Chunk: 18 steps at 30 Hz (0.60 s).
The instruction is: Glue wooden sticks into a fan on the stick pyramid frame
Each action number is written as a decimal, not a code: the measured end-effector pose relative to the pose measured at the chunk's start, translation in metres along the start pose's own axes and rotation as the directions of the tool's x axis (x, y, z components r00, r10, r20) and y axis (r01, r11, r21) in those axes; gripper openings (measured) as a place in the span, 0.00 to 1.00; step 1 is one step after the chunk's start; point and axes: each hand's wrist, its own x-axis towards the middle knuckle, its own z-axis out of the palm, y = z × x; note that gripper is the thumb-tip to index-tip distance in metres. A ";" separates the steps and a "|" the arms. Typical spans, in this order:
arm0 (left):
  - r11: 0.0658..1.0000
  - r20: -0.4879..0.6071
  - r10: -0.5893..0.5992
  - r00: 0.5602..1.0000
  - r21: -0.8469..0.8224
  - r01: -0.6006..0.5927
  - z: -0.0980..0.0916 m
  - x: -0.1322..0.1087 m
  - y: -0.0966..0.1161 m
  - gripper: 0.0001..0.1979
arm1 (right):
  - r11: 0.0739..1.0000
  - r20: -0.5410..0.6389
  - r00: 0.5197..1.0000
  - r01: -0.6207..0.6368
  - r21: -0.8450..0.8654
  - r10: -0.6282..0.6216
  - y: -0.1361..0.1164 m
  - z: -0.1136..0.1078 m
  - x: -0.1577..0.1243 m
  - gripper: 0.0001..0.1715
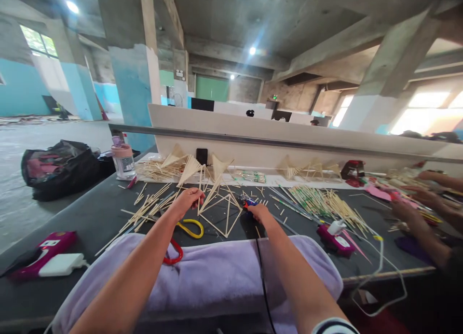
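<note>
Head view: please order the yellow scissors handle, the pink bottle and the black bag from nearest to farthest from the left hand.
1. yellow scissors handle, just below the left hand.
2. pink bottle, to the left and farther back.
3. black bag, far left, past the bottle.

One stick frame (211, 197), one pink glue gun (334, 238), one bottle (123, 161), one bag (60, 169) — one towel (217, 276).

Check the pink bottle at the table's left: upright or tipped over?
Upright: the pink bottle stands on its base on the table, cap at the top.
</note>
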 end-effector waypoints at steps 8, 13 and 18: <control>0.959 0.225 -0.203 0.953 0.242 0.147 0.021 -0.061 -0.014 0.20 | 0.996 0.105 0.994 0.044 -0.072 -0.036 0.011 0.006 0.010 0.18; 0.929 -0.034 -0.245 0.969 0.278 0.245 0.002 -0.081 -0.039 0.22 | 0.994 0.089 0.993 0.088 -0.066 -0.082 0.017 0.000 0.008 0.21; 0.951 -0.097 -0.207 0.973 0.214 0.224 -0.027 -0.075 -0.057 0.21 | 0.991 -0.025 0.991 0.129 -0.045 -0.130 0.023 -0.014 0.003 0.24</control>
